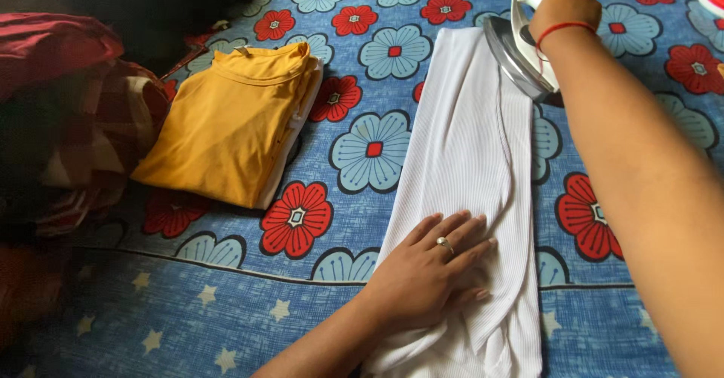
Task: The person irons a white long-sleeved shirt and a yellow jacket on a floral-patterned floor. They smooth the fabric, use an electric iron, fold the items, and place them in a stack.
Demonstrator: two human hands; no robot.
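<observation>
The right hand (562, 5) grips the iron (520, 46) at upper right, on the far end of the white cloth (467, 159); the left hand (430, 269), fingers spread flat, pins the near end; lingering could scorch the cloth; a slip could burn those fingers.

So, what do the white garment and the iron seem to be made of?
The white garment looks like a ribbed knit fabric, matte, judging by its fine lengthwise lines. The iron has a shiny grey soleplate, probably metal, and a white body, apparently plastic; the right hand grips its handle.
</observation>
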